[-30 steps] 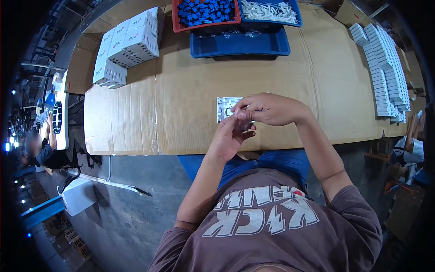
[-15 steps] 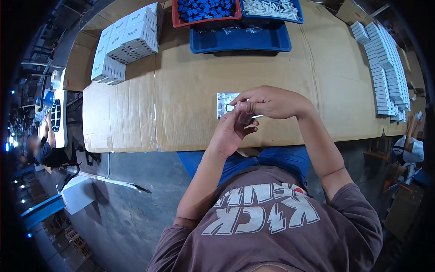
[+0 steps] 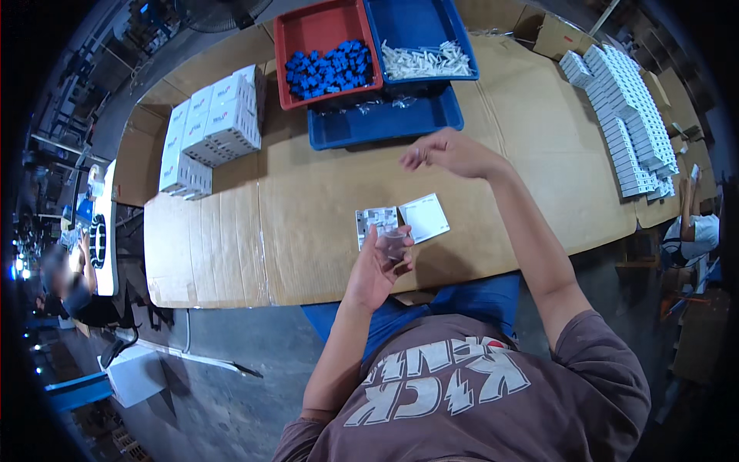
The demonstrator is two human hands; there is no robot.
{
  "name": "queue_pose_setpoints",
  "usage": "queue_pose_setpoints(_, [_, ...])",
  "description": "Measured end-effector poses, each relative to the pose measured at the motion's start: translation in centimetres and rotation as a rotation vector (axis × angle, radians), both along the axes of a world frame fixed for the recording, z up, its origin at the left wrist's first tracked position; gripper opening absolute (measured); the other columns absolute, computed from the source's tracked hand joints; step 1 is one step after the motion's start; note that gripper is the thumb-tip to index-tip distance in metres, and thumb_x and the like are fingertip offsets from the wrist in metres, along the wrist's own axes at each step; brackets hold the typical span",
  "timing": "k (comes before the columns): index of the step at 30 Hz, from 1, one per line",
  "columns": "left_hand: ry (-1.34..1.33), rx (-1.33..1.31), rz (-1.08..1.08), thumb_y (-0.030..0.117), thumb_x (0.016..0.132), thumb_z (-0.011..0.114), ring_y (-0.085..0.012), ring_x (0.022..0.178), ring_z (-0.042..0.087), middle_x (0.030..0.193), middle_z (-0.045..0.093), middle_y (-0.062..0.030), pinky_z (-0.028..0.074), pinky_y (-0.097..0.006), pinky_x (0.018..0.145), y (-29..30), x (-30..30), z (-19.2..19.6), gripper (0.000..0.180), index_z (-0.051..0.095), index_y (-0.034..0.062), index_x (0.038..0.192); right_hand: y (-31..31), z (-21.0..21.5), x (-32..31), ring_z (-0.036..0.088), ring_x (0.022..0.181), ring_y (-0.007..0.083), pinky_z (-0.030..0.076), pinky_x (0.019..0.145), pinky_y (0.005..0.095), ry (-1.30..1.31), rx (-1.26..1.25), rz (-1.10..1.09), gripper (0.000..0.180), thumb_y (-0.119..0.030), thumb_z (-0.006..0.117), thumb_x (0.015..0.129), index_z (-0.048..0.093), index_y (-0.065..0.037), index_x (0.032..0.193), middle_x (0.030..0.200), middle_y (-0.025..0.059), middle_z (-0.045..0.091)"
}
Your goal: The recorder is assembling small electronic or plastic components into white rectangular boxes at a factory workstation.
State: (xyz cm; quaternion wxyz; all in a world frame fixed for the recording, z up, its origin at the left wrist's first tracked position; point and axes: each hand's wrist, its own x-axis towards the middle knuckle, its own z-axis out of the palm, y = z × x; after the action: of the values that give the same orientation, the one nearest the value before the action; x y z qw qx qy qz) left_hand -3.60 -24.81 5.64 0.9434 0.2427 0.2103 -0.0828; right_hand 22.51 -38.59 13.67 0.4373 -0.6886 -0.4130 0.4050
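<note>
My left hand is closed around a clear plastic piece, held just over the near edge of a white plastic part with a moulded inside on the table. Beside that part lies a flat white cover plate, slightly turned. Above them, my right hand hangs in the air just short of the blue tray, its fingers curled in. Whether anything small is between those fingertips is hidden.
A red bin holds blue pieces; a blue bin holds white pins. Before them stands a blue tray. White boxes are stacked at left, rows of white parts at right. Other people work at both sides.
My hands have come apart. The right has moved away from the left toward the bins, while the left keeps the clear piece. The view has shifted, showing more of the bins and the cover plate.
</note>
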Motion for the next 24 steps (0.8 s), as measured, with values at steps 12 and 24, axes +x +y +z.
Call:
queue_pose_setpoints(12, [-0.021,-0.046,-0.047,0.051,0.112,0.041,-0.0166,0.088,0.067,0.111,0.072,-0.0053,0.056,-0.034,0.084,-1.5,-2.6,-1.1,0.059,0.06,0.0015,0.14,0.3,-5.1,19.2,0.072,0.104,0.034,0.057,0.088,0.0452,-0.905,-0.05,-0.771,0.024,-0.011,0.062,0.094,0.08,-0.011,0.111,0.107,0.0147,0.077])
queue_pose_setpoints(24, [-0.023,-0.072,-0.036,0.047,0.113,0.041,-0.0172,0.088,0.068,0.113,0.072,-0.0073,0.059,-0.034,0.081,-1.9,-2.3,-0.7,0.058,0.058,-0.0009,0.141,2.0,-4.5,22.6,0.072,0.099,0.0333,0.057,0.082,0.0474,-1.163,-0.41,-0.678,0.021,-0.013,0.066,0.085,0.081,-0.016,0.1,0.102,0.0123,0.077])
